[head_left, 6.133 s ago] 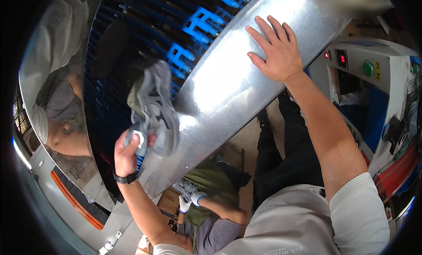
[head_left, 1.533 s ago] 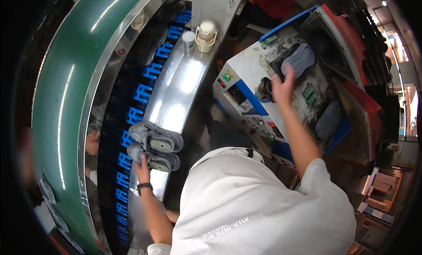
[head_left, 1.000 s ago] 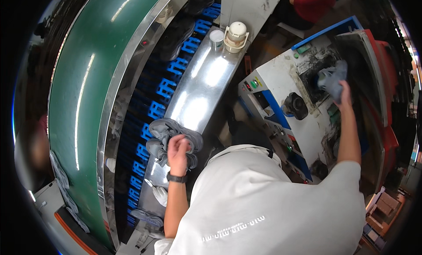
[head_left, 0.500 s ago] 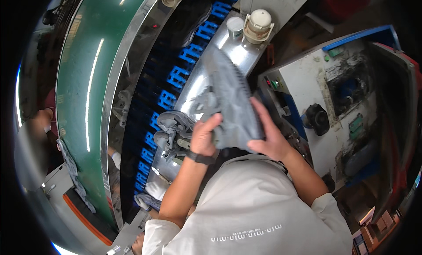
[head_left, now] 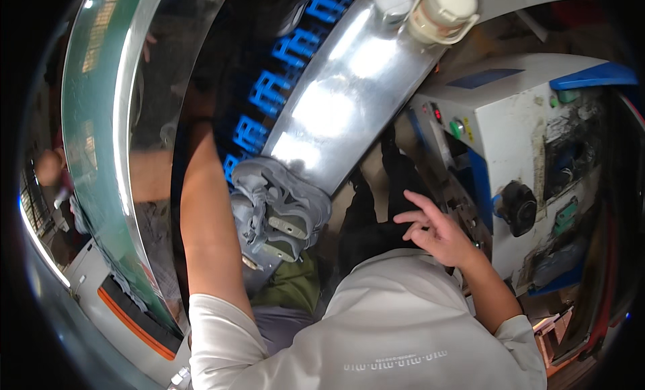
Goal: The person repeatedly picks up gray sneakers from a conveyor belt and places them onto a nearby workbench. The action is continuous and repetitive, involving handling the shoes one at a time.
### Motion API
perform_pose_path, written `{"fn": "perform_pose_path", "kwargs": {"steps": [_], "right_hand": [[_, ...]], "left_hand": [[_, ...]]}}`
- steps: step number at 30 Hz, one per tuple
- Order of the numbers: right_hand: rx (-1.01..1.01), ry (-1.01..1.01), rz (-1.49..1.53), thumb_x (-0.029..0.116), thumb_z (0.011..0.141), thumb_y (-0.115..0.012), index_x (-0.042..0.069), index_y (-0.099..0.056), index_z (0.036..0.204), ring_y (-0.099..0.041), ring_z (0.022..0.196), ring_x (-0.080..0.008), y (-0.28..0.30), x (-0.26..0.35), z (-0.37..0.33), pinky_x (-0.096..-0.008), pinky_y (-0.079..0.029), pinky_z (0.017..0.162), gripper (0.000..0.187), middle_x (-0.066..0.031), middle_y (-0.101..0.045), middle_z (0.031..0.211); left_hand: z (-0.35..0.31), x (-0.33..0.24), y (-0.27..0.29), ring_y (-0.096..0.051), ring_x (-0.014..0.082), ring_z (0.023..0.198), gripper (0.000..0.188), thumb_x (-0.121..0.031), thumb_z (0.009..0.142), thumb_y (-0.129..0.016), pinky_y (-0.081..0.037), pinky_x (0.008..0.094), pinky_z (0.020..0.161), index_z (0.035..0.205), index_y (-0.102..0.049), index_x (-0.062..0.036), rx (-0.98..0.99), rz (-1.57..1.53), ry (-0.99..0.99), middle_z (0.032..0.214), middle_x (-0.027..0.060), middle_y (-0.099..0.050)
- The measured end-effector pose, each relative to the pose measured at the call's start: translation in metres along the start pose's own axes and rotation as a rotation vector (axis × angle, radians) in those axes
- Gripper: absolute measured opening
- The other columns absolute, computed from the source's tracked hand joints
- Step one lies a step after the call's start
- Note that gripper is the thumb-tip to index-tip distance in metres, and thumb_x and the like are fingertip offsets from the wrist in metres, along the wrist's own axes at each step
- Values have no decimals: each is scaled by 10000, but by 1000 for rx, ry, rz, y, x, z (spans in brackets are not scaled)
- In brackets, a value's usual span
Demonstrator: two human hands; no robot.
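My left arm reaches up and left into the dark space over the blue-slotted rack (head_left: 269,91). My left hand (head_left: 200,101) is lost in shadow there, and neither its fingers nor anything in them can be made out. In front of my waist, my right hand (head_left: 437,235) is open and holds nothing, index finger stretched out and the others loosely bent. A pair of grey sneakers (head_left: 289,205) lies between my arms, at the near end of the shiny metal shelf (head_left: 322,114). Part of another dark shoe (head_left: 295,14) shows faintly in the rack's far end.
On the shelf's far end stand a cream lidded jug (head_left: 443,14) and a white-topped container (head_left: 393,4). To the right is a stained white machine (head_left: 507,135) with a black knob (head_left: 519,207). A green conveyor belt (head_left: 94,148) with a metal edge runs along the left.
The grey shoe that both hands held is out of sight. My left arm has swung left into the dark rack area; my right hand has drawn apart from it. The view has shifted.
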State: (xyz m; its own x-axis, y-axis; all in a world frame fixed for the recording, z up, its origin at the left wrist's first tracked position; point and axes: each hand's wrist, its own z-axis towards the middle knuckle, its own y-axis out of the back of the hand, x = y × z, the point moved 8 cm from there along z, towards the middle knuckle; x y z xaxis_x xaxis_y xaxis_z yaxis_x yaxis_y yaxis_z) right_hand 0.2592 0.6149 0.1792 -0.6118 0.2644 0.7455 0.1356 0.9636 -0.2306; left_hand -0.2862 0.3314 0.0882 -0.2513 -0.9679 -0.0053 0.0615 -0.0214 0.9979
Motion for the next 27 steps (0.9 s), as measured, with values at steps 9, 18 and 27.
{"fn": "perform_pose_path", "kwargs": {"steps": [9, 18, 27], "right_hand": [[-145, 121, -113, 282, 1004, -673, 16, -436, 1546, -661, 948, -151, -11, 18, 6, -301, -518, 828, 649, -163, -673, 1302], [-306, 217, -283, 251, 997, -683, 53, -566, 1433, -683, 995, -175, -58, 32, -22, -343, -531, 898, 493, -119, -696, 1267], [-321, 207, -481, 245, 990, -689, 66, -576, 1437, -675, 1012, -173, -93, 33, -48, -340, -532, 909, 494, -116, -698, 1268]], "left_hand": [[-87, -12, 38, -469, 422, 1428, 644, -303, 972, -687, -360, 455, 1197, 1503, -482, -1, 39, -488, -90, 1520, 260, -522], [-373, -57, 107, -256, 441, 1515, 1005, -160, 833, -848, -219, 502, 1258, 1604, -229, 16, 28, -779, 165, 1617, 313, -231], [-408, -40, 13, -374, 422, 1438, 1239, -109, 668, -904, -270, 456, 1238, 1573, -77, 68, -21, -1196, 782, 1534, 336, -323]]}}
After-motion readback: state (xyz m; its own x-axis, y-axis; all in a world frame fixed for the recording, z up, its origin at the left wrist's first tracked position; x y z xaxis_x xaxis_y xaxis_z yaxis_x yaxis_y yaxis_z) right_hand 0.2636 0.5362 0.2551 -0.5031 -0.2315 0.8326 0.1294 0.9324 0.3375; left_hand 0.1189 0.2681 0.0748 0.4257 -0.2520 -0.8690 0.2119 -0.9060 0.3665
